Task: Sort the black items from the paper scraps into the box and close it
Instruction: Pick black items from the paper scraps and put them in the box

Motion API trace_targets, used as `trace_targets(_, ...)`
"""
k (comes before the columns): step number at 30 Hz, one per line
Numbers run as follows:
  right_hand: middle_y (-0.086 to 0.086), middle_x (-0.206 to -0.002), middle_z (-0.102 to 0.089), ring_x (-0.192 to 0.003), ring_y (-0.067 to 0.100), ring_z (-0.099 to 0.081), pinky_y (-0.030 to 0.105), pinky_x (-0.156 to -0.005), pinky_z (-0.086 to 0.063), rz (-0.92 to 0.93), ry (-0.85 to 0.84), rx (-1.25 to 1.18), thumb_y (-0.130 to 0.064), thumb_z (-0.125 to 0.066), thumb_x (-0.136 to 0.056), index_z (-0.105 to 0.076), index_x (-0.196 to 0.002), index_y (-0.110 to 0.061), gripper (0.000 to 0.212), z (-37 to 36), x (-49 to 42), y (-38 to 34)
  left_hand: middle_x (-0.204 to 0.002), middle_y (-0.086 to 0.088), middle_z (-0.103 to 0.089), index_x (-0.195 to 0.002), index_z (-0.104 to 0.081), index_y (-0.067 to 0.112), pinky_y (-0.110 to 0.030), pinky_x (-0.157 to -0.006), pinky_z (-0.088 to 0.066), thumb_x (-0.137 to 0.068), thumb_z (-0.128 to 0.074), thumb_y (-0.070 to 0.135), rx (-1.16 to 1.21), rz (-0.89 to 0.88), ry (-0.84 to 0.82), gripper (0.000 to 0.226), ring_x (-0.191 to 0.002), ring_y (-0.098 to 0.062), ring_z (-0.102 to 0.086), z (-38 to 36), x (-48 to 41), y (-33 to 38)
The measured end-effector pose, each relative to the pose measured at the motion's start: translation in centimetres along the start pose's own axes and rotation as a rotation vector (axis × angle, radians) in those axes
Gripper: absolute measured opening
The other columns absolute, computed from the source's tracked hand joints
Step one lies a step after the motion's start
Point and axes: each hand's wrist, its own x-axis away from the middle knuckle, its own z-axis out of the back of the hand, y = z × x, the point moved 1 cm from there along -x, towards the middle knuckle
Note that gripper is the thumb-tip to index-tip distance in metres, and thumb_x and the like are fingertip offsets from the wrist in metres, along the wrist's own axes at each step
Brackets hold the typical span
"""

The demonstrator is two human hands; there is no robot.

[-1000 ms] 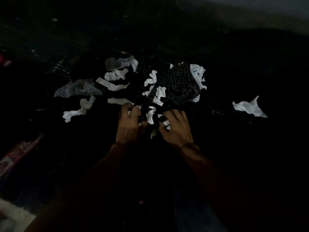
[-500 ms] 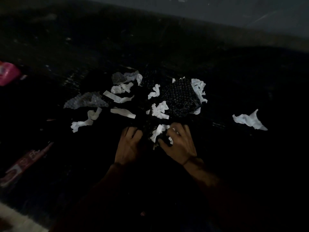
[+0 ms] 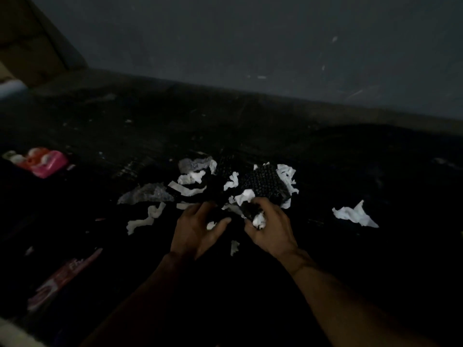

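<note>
The right hand (image 3: 271,227) curls its fingers and thumb round a crumpled white scrap (image 3: 259,220) with some dark material against it, wrist angled in from the lower right. The left hand (image 3: 195,230) lies just beside it, palm down, fingers bent and thumb reaching toward the right; it is too dark to tell whether it holds anything. Just beyond both, the black beaded item (image 3: 263,184) lies among loose paper scraps (image 3: 186,190) on the dark surface (image 3: 375,259).
</note>
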Motion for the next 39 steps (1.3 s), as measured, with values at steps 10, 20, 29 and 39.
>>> trace_targets(10,-0.005,-0.100,-0.064,-0.095,0.011,-0.058,0.028,-0.080,-0.049,0.106,0.245,0.066,-0.042,-0.067,-0.078,-0.055,-0.108,-0.026,0.036,9.4,2.0,-8.6,-0.088,0.003,-0.063,-0.096,-0.064,0.020,-0.020,-0.077,-0.040,-0.079,-0.064,0.053,0.109,-0.316,0.150,0.037,-0.083,-0.015,-0.058,7.4,-4.3,7.7)
trace_targets(20,-0.001,-0.101,-0.060,-0.098,0.015,-0.055,0.028,-0.082,-0.046,0.080,0.524,0.261,-0.035,-0.070,-0.080,-0.053,-0.114,-0.020,0.041,20.6,11.5,-15.0,-0.086,0.002,-0.060,-0.096,-0.064,0.019,-0.027,-0.073,-0.045,-0.078,-0.069,0.050,0.293,-0.589,0.237,0.037,-0.079,-0.016,-0.055,12.3,-1.5,19.1)
trace_targets(29,-0.003,-0.079,-0.058,-0.073,0.017,-0.056,0.033,-0.062,-0.045,0.031,0.770,0.435,-0.034,-0.067,-0.079,-0.047,-0.094,-0.026,0.026,33.0,23.5,-13.8,-0.088,0.002,-0.063,-0.096,-0.065,0.019,-0.025,-0.074,-0.044,-0.079,-0.064,0.054,0.490,-0.782,0.120,0.039,-0.081,-0.017,-0.057,10.1,3.9,34.9)
trace_targets(39,-0.006,-0.084,-0.060,-0.075,0.012,-0.057,0.021,-0.060,-0.039,-0.106,0.908,0.556,-0.032,-0.070,-0.076,-0.052,-0.099,-0.021,0.031,48.7,36.6,-7.9,-0.091,-0.001,-0.063,-0.103,-0.063,0.017,-0.034,-0.068,-0.049,-0.081,-0.058,0.054,0.606,-0.916,0.046,0.043,-0.081,-0.018,-0.056,4.0,12.4,54.8)
